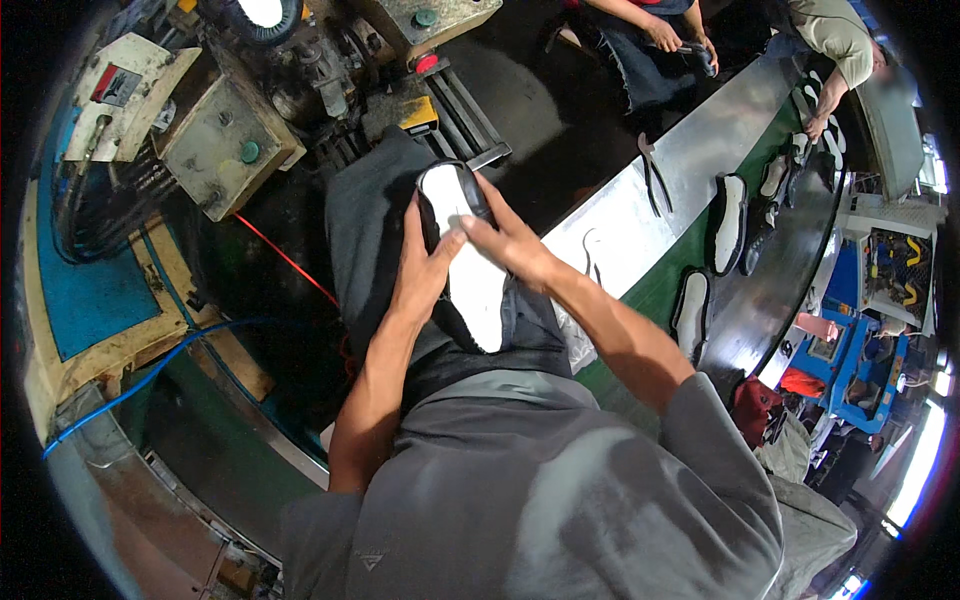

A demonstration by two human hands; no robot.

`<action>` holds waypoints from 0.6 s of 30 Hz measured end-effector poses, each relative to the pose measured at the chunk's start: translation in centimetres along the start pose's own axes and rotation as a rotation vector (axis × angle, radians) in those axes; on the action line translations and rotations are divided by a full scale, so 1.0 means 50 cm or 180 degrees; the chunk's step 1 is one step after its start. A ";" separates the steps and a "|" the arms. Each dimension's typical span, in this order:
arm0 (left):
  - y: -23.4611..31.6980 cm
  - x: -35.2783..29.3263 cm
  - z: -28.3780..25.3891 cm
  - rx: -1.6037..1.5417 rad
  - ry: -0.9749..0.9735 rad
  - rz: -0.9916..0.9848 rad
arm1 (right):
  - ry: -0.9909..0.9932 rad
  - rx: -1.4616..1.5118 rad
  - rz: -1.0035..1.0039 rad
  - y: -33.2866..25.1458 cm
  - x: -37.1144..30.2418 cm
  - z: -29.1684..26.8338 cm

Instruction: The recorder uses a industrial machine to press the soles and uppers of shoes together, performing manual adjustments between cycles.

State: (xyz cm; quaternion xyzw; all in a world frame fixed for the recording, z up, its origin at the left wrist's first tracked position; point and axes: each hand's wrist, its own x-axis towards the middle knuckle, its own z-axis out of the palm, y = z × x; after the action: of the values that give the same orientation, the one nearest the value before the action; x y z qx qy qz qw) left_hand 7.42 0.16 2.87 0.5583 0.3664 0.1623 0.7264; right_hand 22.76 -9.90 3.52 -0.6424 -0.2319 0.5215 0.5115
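A black shoe with a white underside (478, 300) lies sole up on my lap, its long side running away from me. My left hand (415, 265) wraps its left side, thumb lying on the white surface. From the right, my right hand (515, 245) grips the opposite edge, its thumb also pressed on the white underside near the left thumb. The shoe's upper is mostly hidden underneath. Beyond my right forearm, metal pincers (655, 178) and a thin curved tool (592, 255) rest on the metal ledge (622, 215).
On the right runs a green conveyor belt (640, 285) carrying several black shoes with white undersides (730, 225). A machine with a green-button control box (228, 145) stands at the left. A co-worker's arm (835, 90) reaches over the belt's far end; another person's hands (685, 40) hold a dark object.
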 end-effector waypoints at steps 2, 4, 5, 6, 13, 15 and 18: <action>-0.011 -0.048 -0.012 0.0192 -0.0086 -0.0033 | 0.0068 -0.0164 0.0098 -0.014 -0.078 0.007; -0.008 -0.096 -0.023 0.0279 -0.0225 -0.0177 | 0.0100 -0.0268 0.0367 -0.014 -0.131 0.011; -0.013 -0.109 -0.029 0.0276 -0.0238 -0.0211 | 0.0337 -0.0266 0.0474 0.000 -0.146 0.012; -0.014 -0.117 -0.036 0.0072 -0.0285 -0.0511 | 0.0570 -0.0262 0.0565 0.010 -0.154 0.012; -0.002 -0.137 -0.054 -0.0954 -0.0557 -0.0998 | -0.0181 -0.0747 0.0455 0.014 -0.170 -0.041; 0.003 -0.134 -0.053 -0.1073 -0.0554 -0.1077 | 0.0113 -0.2244 -0.0727 0.006 -0.185 -0.026; 0.038 -0.133 -0.030 -0.1395 -0.0374 -0.1217 | -0.0020 -0.3870 -0.1311 -0.081 -0.247 0.061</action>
State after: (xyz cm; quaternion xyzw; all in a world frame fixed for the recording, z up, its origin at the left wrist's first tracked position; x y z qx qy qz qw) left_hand 2.17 -2.46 6.82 0.3174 0.3785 0.0651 0.8670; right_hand 16.62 -17.42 12.69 -0.7585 -0.6064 0.1898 0.1449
